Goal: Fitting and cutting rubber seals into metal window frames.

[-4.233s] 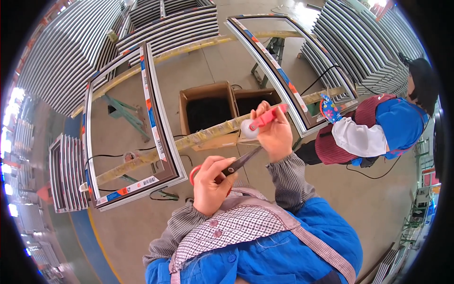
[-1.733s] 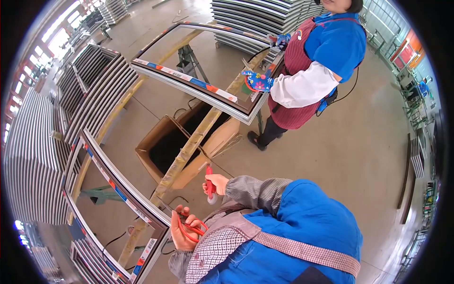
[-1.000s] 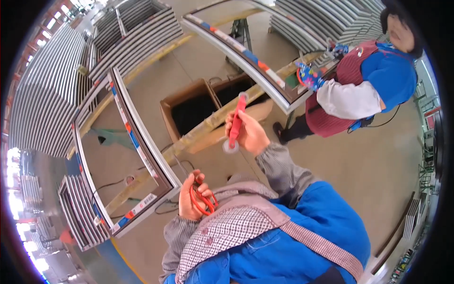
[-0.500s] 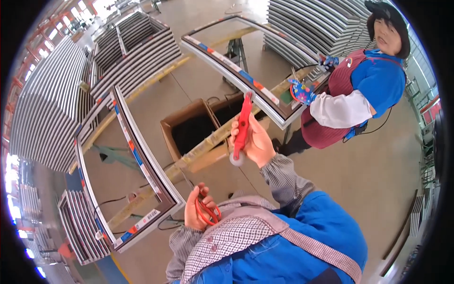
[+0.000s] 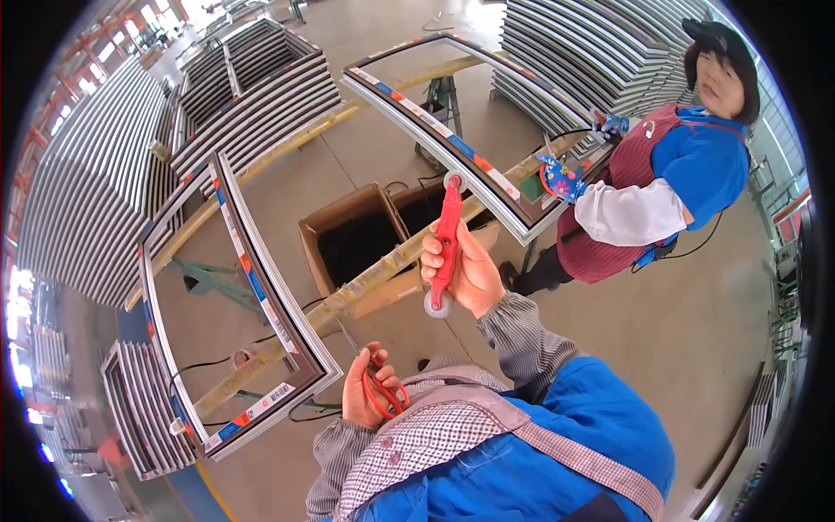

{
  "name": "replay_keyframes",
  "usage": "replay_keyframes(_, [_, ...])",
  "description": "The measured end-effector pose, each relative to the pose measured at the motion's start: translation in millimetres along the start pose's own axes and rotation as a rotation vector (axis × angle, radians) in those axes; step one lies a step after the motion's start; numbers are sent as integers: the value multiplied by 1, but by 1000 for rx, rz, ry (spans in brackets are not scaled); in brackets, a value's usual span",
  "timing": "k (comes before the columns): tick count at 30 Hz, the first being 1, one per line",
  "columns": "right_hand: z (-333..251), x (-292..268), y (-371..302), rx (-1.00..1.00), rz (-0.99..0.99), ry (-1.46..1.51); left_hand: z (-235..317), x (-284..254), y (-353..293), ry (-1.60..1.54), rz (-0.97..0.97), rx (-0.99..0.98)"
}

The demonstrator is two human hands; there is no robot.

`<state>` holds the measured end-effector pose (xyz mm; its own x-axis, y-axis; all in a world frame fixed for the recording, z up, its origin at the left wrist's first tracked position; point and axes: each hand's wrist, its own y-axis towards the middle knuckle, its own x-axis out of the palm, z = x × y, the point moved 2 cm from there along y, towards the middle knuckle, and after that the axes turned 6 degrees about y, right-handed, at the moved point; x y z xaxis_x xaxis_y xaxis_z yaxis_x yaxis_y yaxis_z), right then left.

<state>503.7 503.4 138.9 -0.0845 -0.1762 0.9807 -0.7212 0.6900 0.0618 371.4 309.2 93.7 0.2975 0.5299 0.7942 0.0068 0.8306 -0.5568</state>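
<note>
Looking down past the chest, much of the left hand [image 5: 367, 390] is masked by the checked apron bib [image 5: 435, 435] and the striped cuff; only the knuckles and curled fingers show. The blades of the red-handled scissors [image 5: 383, 391] are hard to make out, a thin dark tip appearing to run up and left from the fist. Fisheye bending distorts the frames at the rim, and the stacks at far left are washed out.

Right hand [image 5: 465, 270]: fingers closed firmly round the middle of a red roller tool [image 5: 446, 248]. Thumb lies along the near side, four fingers wrap from the left. One small white wheel projects above the fingers, the other just below the heel of the palm. The tool stands nearly upright, tilted slightly.

Left hand: fingers curled shut through and around the scissor loops, held close to the chest, well below the right hand.

Roller tool: slim red plastic body, white wheel at each end, upper wheel overlapping the edge of the right-hand window frame [image 5: 452, 139] in the view; contact cannot be confirmed.

Beyond the fingers of the right hand sit an open cardboard box [image 5: 348, 239] and a wooden trestle beam [image 5: 374, 278]. A second window frame [image 5: 252, 296] lies left of the left hand. A co-worker [image 5: 661, 174] in a blue top and red apron stands right.
</note>
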Motion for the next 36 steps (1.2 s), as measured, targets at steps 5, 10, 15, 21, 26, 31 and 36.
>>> replay_keyframes(5, [-4,3,1,8,-81,-42,2,1,9,13,-18,-11])
replay_keyframes(10, [-12,19,1,-14,-123,-169,5,17,8,16,-92,15])
replay_keyframes(15, [-6,0,-14,3,-17,-149,-3,-4,5,28,-52,-21])
replay_keyframes(21, [-4,21,-18,-55,-38,-317,-6,6,-3,62,-67,-15])
replay_keyframes(26, [-1,21,-26,-24,-2,-397,-6,26,-9,172,-60,60])
replay_keyframes(31, [8,23,-27,21,90,-484,14,52,-15,733,-52,305])
replay_keyframes(36, [19,34,-31,49,106,-627,33,101,-25,1733,56,985])
